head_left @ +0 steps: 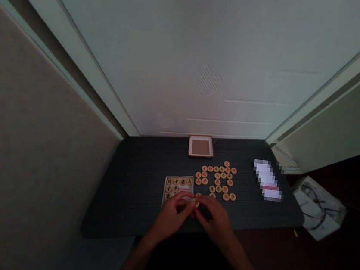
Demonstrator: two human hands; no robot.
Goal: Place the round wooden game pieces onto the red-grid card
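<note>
Your L hand (172, 214) and R hand (217, 219) meet nr the table's near edge, a bit R of its mid. Fingers on both are curled in, w/ thumb and fingertips almost closed; btwn the tips you've got a small round pale wood-look disc (196, 203), pinched from both sides. Its marking is too small to read.

L hand sits over the near R corner of a light square box (165, 189), so that part's hidden. Box lies flat toward the near edge of the dark grey wood-grain rectangular table (128, 190), holding pale round discs w/ black characters (179, 181) in rows: 4 across the far row, 2 visible in the next, at least 1 below.

R of the box, spread twd the table's R half, are loose pale round discs w/ red or dark characters (223, 175), face up, some touching, some apart; the nearest ones lie just beyond your R hand.

At the far edge, approx mid: a shallow white-rimmed rectangular tray w/ brown centre (200, 147). Nr the R edge: a pale oblong item (267, 179), pixelated, can't tell what. Off the R edge, lower down: a white container w/ dark cables (317, 211).
</note>
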